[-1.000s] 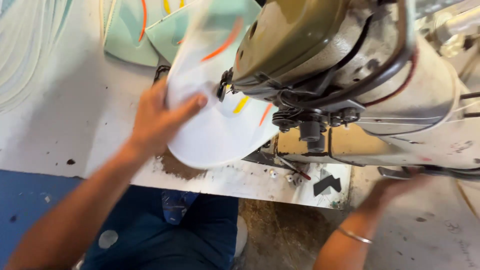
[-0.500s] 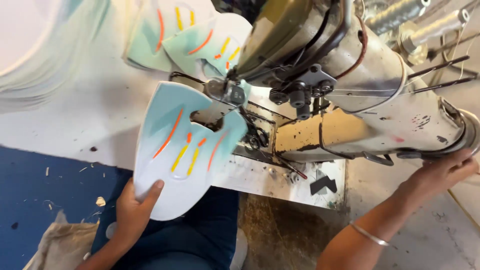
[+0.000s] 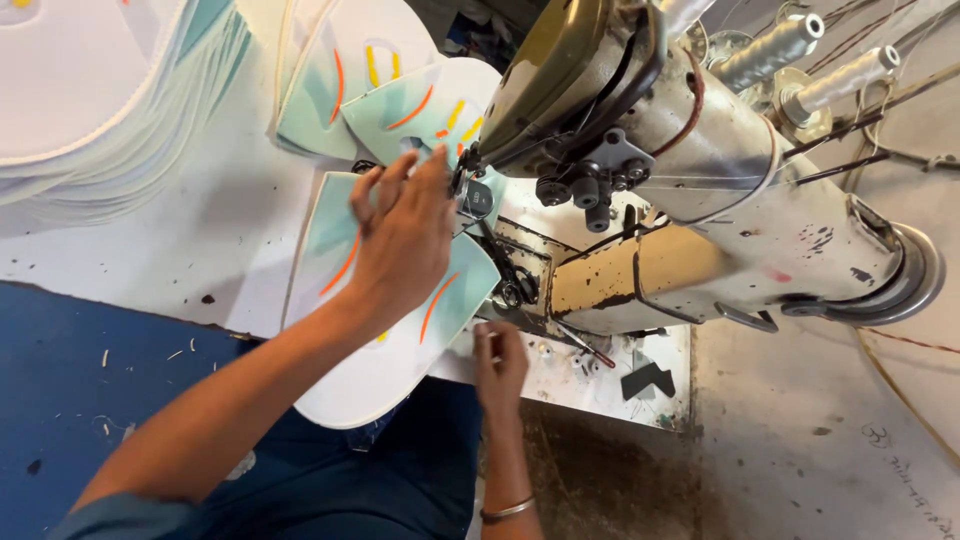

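Panel (image 3: 400,330), a flat white and pale-teal piece with orange and yellow stripes, lies on the worktop (image 3: 230,230) with its far edge tucked up at the needle end of the sewing machine (image 3: 690,200), while its near, white end hangs over the worktop's front edge. Left hand (image 3: 405,240) lies flat on it, fingers spread, pressing it down just beside the machine's head. Right hand (image 3: 500,365) sits at the worktop's front edge below the machine, fingers drawn together as if pinching something small; what it pinches I cannot tell. Judging by how things lie, the piece is placed at the needle but no fresh seam shows on it, so the stitching seems not yet begun or barely so. Two more striped panels (image 3: 400,90) lie behind the machine's head, seemingly set aside. A tall stack of blanks (image 3: 90,100) sits well to the left of the machine, which suggests plenty is left. Thread spools (image 3: 800,60) stand above the machine's arm. Small black scraps (image 3: 648,380) lie on the worktop under the machine's body, near the right hand. The machine's head overhangs the panel's far edge and hides the needle point.
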